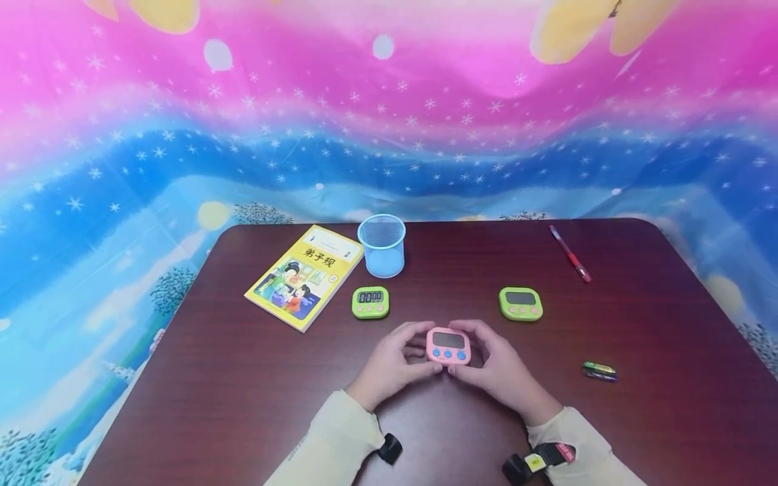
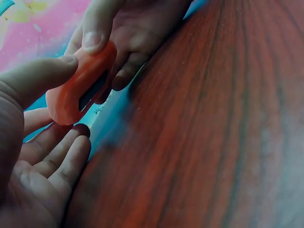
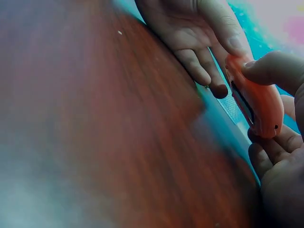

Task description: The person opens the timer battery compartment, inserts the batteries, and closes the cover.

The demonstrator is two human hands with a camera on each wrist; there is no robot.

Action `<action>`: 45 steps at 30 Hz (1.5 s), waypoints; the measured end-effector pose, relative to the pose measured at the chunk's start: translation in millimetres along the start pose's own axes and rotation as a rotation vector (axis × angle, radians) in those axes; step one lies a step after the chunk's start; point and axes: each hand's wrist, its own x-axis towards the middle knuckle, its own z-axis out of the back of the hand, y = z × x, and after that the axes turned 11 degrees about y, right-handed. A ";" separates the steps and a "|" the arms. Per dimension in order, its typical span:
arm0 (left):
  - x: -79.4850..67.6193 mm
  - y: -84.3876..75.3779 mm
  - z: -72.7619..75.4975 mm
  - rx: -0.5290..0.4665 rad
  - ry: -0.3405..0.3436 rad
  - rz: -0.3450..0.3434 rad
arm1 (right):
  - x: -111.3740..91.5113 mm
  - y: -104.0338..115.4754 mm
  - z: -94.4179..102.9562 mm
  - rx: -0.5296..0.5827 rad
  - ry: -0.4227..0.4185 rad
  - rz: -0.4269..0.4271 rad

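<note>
At the bench [image 1: 231, 398], near side, I see left hand [image 1: 389, 364] and right hand [image 1: 501, 368], fingers clamped on the pink timer [image 1: 448, 347] from either side, presumably for steadiness.

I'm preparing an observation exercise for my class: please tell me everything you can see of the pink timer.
The pink timer has a rounded, plastic-looking case, a grey rectangular screen showing no visible digits and, below it, three blue buttons in a row. The left hand and right hand hold it at its two ends, its screen facing up toward the head camera. It appears lifted off the table and looks orange in both wrist views.
</note>
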 end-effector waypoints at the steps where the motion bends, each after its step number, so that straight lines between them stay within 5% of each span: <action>1: -0.2 0.0 -0.2 0.005 0.010 0.001 | -1.1 -0.1 -0.8 0.004 0.001 0.012; 14: -0.2 -3.5 -2.7 0.157 0.085 -0.014 | -5.6 -2.7 -8.2 0.202 -0.003 0.192; 22: -0.9 -7.9 -6.1 0.151 0.082 -0.019 | -5.4 1.2 -10.8 0.292 -0.005 0.251; 32: -1.7 -12.4 -16.3 0.266 0.060 0.021 | -4.9 9.2 -18.1 0.184 -0.013 0.229; 45: -2.5 -7.6 -16.5 0.022 -0.009 -0.004 | -6.2 13.9 -24.0 -0.023 -0.110 0.119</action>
